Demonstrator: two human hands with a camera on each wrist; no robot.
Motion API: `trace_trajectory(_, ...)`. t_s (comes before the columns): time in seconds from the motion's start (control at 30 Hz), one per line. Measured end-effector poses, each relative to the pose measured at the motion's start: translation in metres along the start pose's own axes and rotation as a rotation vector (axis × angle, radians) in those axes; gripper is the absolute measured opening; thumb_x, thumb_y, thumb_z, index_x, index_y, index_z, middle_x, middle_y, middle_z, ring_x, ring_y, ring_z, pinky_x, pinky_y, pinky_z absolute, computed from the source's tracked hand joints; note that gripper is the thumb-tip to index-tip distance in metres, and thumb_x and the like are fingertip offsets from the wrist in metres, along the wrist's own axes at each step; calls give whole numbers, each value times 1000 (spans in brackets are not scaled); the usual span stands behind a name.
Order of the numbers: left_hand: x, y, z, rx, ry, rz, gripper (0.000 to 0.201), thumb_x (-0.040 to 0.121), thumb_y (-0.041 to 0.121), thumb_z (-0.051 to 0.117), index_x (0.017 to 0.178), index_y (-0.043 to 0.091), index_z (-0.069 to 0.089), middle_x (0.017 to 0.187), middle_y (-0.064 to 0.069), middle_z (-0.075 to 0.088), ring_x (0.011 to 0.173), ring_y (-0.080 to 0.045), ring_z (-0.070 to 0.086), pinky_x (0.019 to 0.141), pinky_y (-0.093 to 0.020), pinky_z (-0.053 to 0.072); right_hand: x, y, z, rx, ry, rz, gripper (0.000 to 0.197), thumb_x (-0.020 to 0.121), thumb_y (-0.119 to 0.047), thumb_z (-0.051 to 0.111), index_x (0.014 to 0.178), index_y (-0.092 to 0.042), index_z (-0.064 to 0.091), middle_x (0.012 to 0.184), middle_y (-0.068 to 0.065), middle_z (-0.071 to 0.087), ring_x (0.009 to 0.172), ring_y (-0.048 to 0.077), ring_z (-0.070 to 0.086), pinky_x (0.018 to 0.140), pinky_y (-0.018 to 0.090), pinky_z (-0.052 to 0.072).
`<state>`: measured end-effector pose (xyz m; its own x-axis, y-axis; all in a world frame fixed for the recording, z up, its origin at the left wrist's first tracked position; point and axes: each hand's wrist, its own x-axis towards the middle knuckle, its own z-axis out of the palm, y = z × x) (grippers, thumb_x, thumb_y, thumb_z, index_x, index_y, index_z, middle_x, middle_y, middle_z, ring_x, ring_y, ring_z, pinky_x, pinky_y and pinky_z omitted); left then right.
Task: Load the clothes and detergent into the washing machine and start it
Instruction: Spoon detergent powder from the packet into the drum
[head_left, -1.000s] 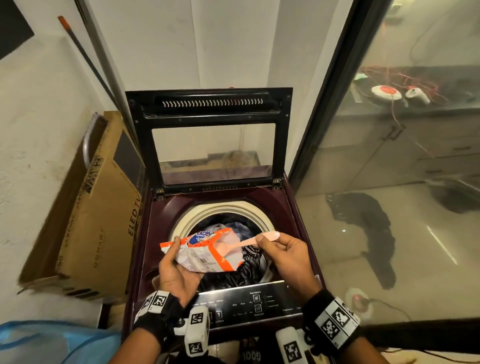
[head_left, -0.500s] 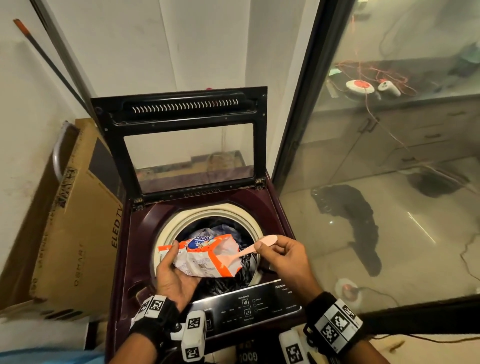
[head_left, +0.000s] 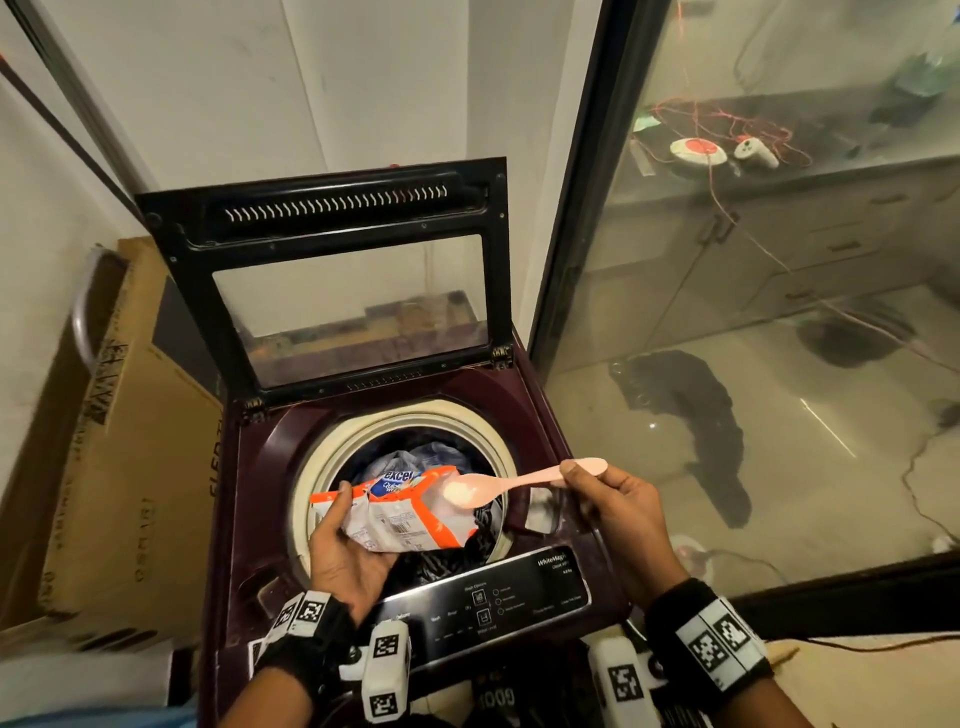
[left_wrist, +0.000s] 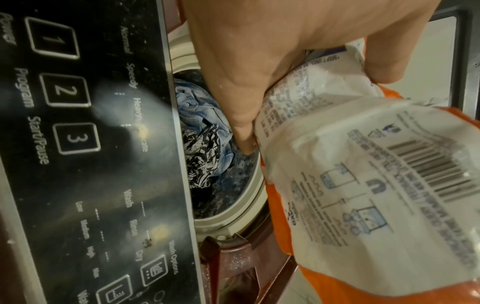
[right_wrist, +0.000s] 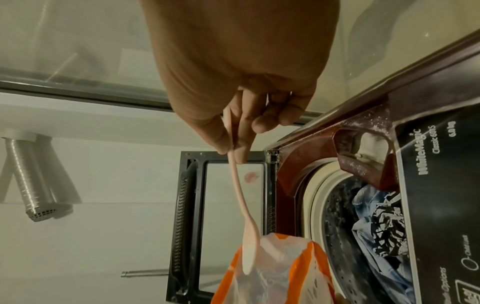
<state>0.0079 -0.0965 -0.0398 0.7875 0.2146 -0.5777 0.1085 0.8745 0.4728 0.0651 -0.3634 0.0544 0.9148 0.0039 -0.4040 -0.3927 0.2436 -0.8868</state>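
A maroon top-load washing machine (head_left: 270, 467) stands with its glass lid (head_left: 353, 291) raised. Blue and black-and-white clothes (head_left: 415, 454) (left_wrist: 201, 131) (right_wrist: 376, 216) lie in the drum. My left hand (head_left: 343, 551) grips an orange-and-white detergent packet (head_left: 400, 514) (left_wrist: 363, 185) (right_wrist: 272, 273) over the drum opening. My right hand (head_left: 608, 499) pinches the handle of a pink plastic spoon (head_left: 498, 486) (right_wrist: 239, 195). The spoon's bowl holds white powder and hovers just above the packet's open mouth. An open detergent compartment (head_left: 543, 514) (right_wrist: 363, 148) sits right of the drum.
The black control panel (head_left: 498, 597) (left_wrist: 78, 144) runs along the machine's front edge. A cardboard TV box (head_left: 119, 441) leans against the wall on the left. A glass partition (head_left: 753, 312) stands close on the right. A ribbed vent pipe (right_wrist: 31, 179) hangs on the wall.
The spoon has come out of the packet, now carrying white powder just above its mouth. The view has shifted, so the machine sits further left. My left hand still holds the packet.
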Motion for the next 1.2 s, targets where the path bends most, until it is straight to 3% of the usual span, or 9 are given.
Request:
trace_trajectory(0.1, 4, -6, -2, 7, 28, 8, 39, 92, 44, 59, 113, 12, 67, 104, -11, 73, 92, -25, 72, 85, -45, 59, 1, -2, -15, 23, 38, -38, 19, 96, 1, 62, 105, 16, 67, 47, -5, 62, 41, 0, 57, 42, 14, 47)
trace_trajectory(0.27, 8, -17, -4, -4, 60, 29, 34, 93, 42, 60, 79, 19, 80, 90, -6, 76, 79, -20, 74, 79, -44, 59, 9, 3, -50, 10, 170, -40, 17, 94, 1, 65, 105, 12, 70, 54, -3, 67, 38, 0, 54, 43, 12, 45)
trace_trajectory(0.47, 11, -21, -8, 26, 67, 30, 23, 89, 42, 64, 98, 21, 70, 94, -4, 75, 82, -20, 74, 76, -40, 61, 27, 30, -93, -104, 312, -71, 20, 92, -9, 71, 106, 5, 74, 79, 5, 71, 48, -4, 55, 51, 10, 45)
trace_trajectory(0.6, 10, -20, -9, 36, 75, 30, 23, 90, 41, 64, 98, 20, 69, 93, -4, 75, 81, -19, 74, 74, -40, 62, 31, 44, -102, -174, 357, -95, 15, 91, -9, 73, 104, -2, 75, 81, 2, 73, 55, -8, 61, 52, 5, 46)
trace_trajectory(0.7, 11, -20, -11, 37, 86, 17, 26, 89, 43, 64, 97, 20, 73, 99, -5, 75, 87, -20, 74, 80, -43, 60, 35, 49, -101, -185, 369, -95, 6, 90, -9, 75, 96, -9, 75, 77, -3, 76, 68, 2, 66, 59, 7, 50)
trace_trajectory(0.77, 11, -21, -12, 36, 86, 17, 30, 91, 43, 62, 86, 19, 79, 95, -5, 76, 84, -20, 75, 82, -45, 58, 36, 52, -97, -184, 373, -91, 5, 89, -9, 76, 93, -13, 76, 78, -2, 78, 76, 9, 70, 63, 10, 53)
trace_trajectory(0.93, 7, -20, -15, -9, 78, 13, 25, 85, 43, 67, 93, 21, 75, 102, -6, 74, 90, -21, 73, 88, -48, 55, 36, 53, -90, -265, 365, -119, 6, 88, -15, 78, 91, -20, 77, 84, -4, 80, 78, 4, 74, 72, 18, 54)
trace_trajectory(1.07, 7, -19, -13, -32, 74, 11, 26, 86, 41, 67, 81, 20, 80, 100, -6, 75, 89, -21, 74, 89, -50, 54, 35, 53, -87, -320, 344, -157, 6, 88, -18, 78, 91, -22, 76, 84, -6, 80, 78, 3, 74, 73, 20, 56)
trace_trajectory(1.2, 5, -18, -12, -19, 85, 6, 27, 88, 42, 65, 98, 19, 74, 105, -7, 72, 90, -22, 73, 89, -49, 54, 35, 54, -87, -351, 328, -180, 6, 88, -20, 78, 93, -23, 76, 85, -7, 79, 80, 3, 74, 78, 25, 58)
